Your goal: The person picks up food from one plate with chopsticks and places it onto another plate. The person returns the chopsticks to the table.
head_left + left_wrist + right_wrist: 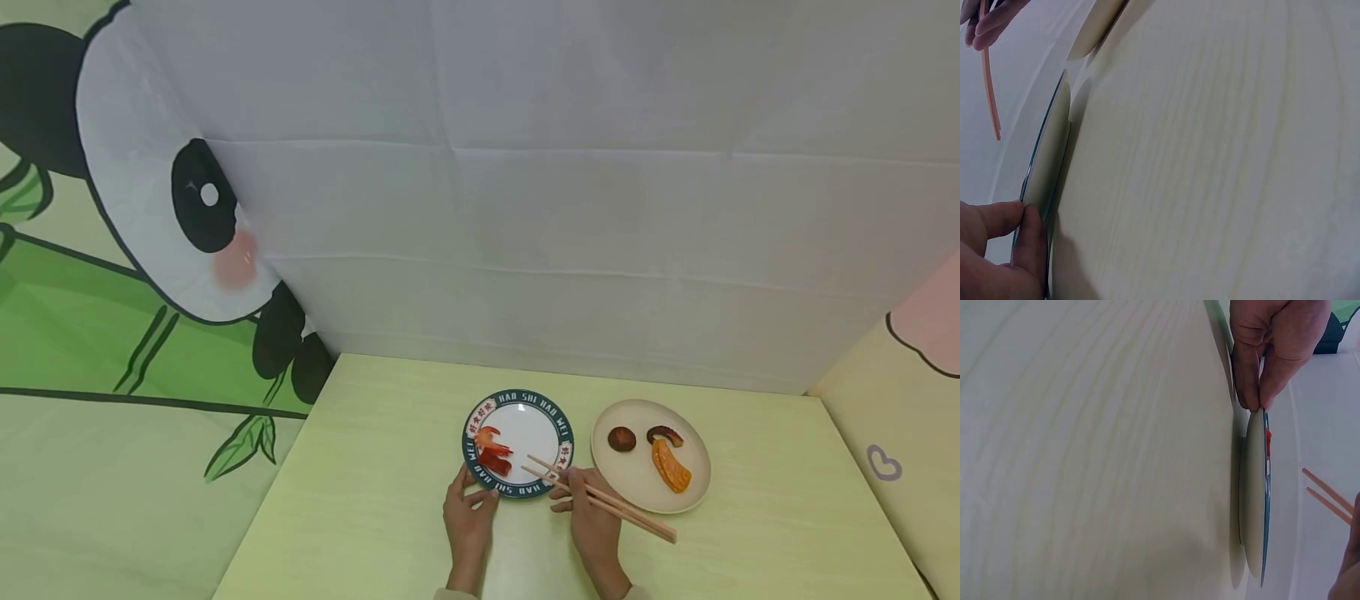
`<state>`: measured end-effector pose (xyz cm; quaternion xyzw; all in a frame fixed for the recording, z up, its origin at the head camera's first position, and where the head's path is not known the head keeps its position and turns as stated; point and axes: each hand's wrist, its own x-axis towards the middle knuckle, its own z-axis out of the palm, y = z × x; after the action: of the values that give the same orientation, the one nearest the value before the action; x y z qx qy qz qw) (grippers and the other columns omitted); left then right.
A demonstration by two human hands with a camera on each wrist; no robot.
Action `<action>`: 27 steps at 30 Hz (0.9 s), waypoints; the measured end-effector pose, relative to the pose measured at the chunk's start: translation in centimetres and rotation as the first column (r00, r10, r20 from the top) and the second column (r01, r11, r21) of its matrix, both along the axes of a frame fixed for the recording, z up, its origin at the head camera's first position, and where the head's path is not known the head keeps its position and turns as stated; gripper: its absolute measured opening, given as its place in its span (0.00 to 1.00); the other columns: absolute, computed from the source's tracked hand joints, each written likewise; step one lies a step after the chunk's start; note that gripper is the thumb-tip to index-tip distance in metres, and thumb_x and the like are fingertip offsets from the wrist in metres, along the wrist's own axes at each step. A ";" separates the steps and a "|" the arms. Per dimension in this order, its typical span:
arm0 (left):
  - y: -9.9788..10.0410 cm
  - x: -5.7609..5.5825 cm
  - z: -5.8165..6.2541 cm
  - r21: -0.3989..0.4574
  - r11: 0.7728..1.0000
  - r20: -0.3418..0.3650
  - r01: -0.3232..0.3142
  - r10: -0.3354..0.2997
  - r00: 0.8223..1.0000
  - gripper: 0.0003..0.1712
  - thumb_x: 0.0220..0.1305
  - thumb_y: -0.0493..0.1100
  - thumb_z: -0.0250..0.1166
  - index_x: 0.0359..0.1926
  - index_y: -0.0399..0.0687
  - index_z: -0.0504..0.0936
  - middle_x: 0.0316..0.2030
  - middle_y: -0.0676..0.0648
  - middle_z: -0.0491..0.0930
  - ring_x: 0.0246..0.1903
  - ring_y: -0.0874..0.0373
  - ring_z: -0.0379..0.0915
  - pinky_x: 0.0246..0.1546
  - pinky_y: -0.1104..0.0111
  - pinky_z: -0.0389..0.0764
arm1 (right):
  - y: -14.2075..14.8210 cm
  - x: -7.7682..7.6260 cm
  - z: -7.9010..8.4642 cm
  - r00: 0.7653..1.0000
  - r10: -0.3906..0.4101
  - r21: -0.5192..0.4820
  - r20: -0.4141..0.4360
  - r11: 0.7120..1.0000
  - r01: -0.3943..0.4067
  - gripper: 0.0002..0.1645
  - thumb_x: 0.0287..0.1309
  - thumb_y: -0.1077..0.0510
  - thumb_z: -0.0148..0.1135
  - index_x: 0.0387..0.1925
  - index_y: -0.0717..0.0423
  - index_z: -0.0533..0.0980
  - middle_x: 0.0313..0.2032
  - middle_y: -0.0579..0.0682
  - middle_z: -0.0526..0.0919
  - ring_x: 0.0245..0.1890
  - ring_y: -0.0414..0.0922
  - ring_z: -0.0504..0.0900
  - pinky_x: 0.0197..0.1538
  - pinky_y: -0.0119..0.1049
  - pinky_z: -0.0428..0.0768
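My left hand (470, 518) pinches the near left rim of a white plate (536, 429) with a dark green lettered border. On the plate's left side lie a shrimp-like orange-red piece (489, 440) and a dark red piece (495, 461). A pair of wooden chopsticks (630, 512) is held in my right hand (595, 521). Their tips are above the plate's near right part, slightly apart, with nothing between them. In the right wrist view the left thumb and fingers (1272, 369) grip the plate's edge, and the chopstick tips (1316, 481) stand clear of it.
To the right is a cream plate (693, 492) holding a round brown mushroom-like piece (622, 439), a curved dark brown slice (666, 434) and an orange-yellow piece (671, 468). The pale table (375, 500) meets a white cloth backdrop (562, 250) behind; a panda print covers the left side.
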<state>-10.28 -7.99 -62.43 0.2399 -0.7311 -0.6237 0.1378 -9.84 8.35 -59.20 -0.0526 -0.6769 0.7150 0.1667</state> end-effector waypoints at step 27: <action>-0.1 0.1 -0.1 0.013 1.000 -0.022 0.008 -0.007 1.000 0.42 0.53 0.25 0.73 0.71 0.29 0.73 0.51 0.36 0.78 0.39 0.50 0.84 0.33 0.74 0.82 | -1.5 0.1 -0.7 0.991 0.114 -0.068 -0.076 0.990 -0.120 0.13 0.76 0.71 0.54 0.38 0.80 0.81 0.33 0.71 0.81 0.26 0.47 0.90 0.26 0.38 0.87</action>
<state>-10.15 -8.08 -62.55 0.2312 -0.7265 -0.6314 0.1419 -9.69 6.80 -59.87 0.0068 -0.6460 0.7491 0.1465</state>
